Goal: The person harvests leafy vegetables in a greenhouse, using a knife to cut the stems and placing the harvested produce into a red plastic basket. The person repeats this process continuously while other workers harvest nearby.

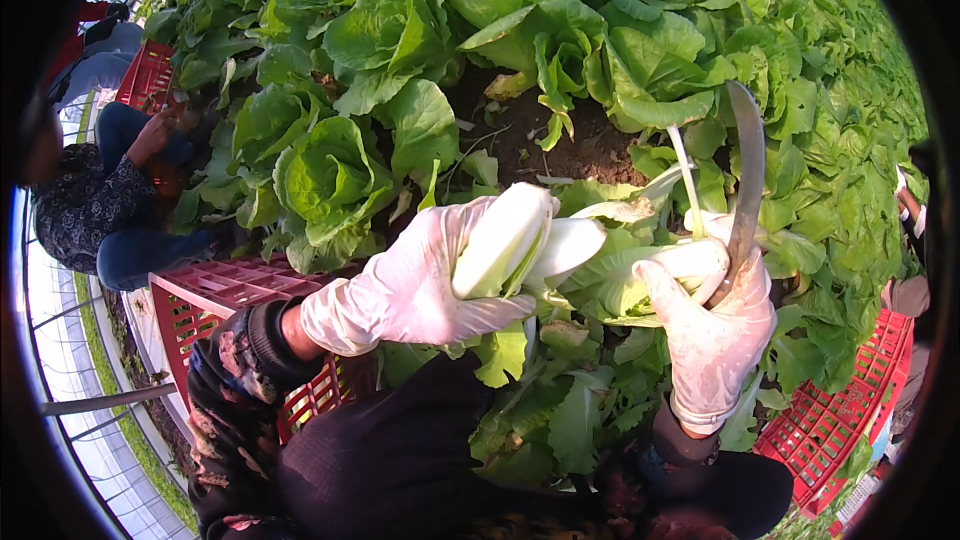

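My left hand, in a white disposable glove, grips a cut leafy cabbage head by its pale, thick-stalked base. The gloved right hand holds a knife with a curved blade that points up and away from me. Between the right thumb and fingers there is also a pale leaf stalk, its leaf stretching toward the cabbage head. The knife's handle is hidden in the fist. Loose leaves lie below my hands, beside my dark-clad legs.
Rows of growing leafy cabbages spread ahead, with bare soil between some. Red plastic crates stand at my left and right. A crouching person works at the left. Another person's hand shows at the far right.
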Action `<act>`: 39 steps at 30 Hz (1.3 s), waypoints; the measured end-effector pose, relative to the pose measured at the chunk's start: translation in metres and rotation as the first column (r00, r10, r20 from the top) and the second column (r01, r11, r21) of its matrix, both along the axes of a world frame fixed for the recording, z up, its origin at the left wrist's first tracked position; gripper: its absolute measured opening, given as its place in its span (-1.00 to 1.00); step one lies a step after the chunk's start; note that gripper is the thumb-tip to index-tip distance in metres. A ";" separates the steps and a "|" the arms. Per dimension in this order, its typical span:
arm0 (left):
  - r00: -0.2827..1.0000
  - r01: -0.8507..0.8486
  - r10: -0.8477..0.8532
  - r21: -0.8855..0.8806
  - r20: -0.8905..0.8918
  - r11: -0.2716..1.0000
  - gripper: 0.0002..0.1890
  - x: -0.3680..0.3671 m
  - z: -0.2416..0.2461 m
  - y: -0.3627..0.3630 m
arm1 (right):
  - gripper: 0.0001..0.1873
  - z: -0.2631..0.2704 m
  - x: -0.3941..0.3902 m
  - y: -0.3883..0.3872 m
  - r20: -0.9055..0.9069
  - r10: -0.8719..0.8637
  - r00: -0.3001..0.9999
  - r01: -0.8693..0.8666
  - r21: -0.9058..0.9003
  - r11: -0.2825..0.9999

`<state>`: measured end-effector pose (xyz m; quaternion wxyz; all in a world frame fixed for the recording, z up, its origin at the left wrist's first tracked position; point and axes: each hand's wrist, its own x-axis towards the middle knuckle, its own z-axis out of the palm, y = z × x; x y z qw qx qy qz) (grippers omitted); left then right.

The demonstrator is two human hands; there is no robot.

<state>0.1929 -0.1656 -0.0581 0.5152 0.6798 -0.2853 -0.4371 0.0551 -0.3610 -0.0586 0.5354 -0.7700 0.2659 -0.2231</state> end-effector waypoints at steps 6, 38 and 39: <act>0.956 0.154 -0.122 -0.100 0.268 0.983 0.37 -0.011 -0.029 -0.001 | -0.61 -0.037 0.018 0.042 0.228 -0.116 0.967 -0.086 0.716 0.693; 0.822 -0.053 -0.145 0.327 0.551 0.944 -0.37 0.050 -0.035 0.050 | -0.45 -0.095 0.034 0.061 -0.007 0.187 0.982 -0.102 0.818 0.567; 0.699 -0.093 -0.279 0.471 0.658 0.877 -0.47 0.052 -0.040 0.056 | -0.58 -0.107 0.027 0.063 -0.053 0.195 0.979 -0.069 0.822 0.566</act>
